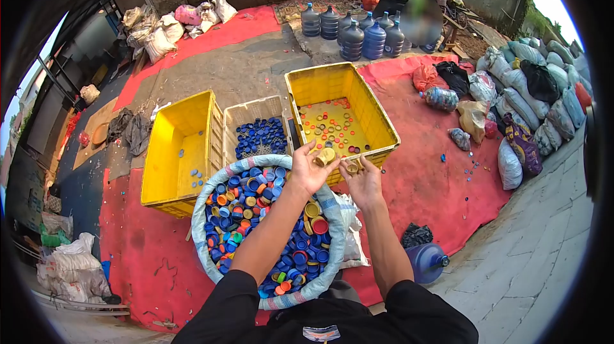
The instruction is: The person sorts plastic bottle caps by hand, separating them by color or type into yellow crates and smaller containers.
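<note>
My left hand [308,172] pinches a gold-yellow bottle cap [325,156] between thumb and fingers. Close beside it, my right hand [363,188] grips a second, smaller gold-coloured cap [352,168]. Both hands are over the near edge of a yellow crate [380,104] with red, orange and yellowish caps scattered on its floor. Under my left forearm stands a round sack with a rolled rim [200,229], heaped with blue, orange, red, green and gold caps [300,257].
A pale crate [227,128] holds many blue caps; left of it, another yellow crate [153,158] has several light-blue ones. Large water jugs [374,40] stand at the back. Filled sacks [521,101] are piled right. A blue jug [425,262] lies near my right arm.
</note>
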`<state>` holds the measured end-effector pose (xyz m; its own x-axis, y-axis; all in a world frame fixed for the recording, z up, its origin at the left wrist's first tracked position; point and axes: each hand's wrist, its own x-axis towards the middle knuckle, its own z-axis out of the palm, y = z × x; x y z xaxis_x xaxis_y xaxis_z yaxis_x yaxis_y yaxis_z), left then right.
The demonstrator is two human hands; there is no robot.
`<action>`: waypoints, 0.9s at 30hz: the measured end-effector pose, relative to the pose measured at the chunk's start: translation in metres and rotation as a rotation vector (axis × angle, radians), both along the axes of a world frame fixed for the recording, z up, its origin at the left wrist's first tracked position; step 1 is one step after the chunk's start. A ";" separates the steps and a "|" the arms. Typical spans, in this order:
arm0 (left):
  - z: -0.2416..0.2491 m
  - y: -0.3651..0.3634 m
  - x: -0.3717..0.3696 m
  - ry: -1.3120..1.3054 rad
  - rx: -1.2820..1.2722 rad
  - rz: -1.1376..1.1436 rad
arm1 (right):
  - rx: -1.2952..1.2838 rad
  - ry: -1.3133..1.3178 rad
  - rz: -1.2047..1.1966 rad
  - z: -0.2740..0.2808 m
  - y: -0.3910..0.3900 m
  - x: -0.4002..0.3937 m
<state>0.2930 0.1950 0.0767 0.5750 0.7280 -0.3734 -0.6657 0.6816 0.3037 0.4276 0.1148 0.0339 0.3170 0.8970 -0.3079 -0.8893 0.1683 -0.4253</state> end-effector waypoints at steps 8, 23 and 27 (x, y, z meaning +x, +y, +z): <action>-0.014 0.035 -0.059 0.256 0.149 0.163 | -0.283 -0.382 -0.062 -0.044 0.017 0.037; -0.035 -0.152 -0.279 0.723 0.348 0.629 | 0.011 -1.920 0.053 0.014 -0.085 -0.137; -0.053 -0.173 -0.293 0.756 0.337 0.587 | -0.036 -2.074 0.081 -0.004 -0.076 -0.162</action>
<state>0.0004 0.0222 0.0234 -0.2093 0.9542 -0.2138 -0.4213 0.1093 0.9003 0.2653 0.0383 0.0302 0.1091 0.9266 0.3599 0.8007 0.1327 -0.5842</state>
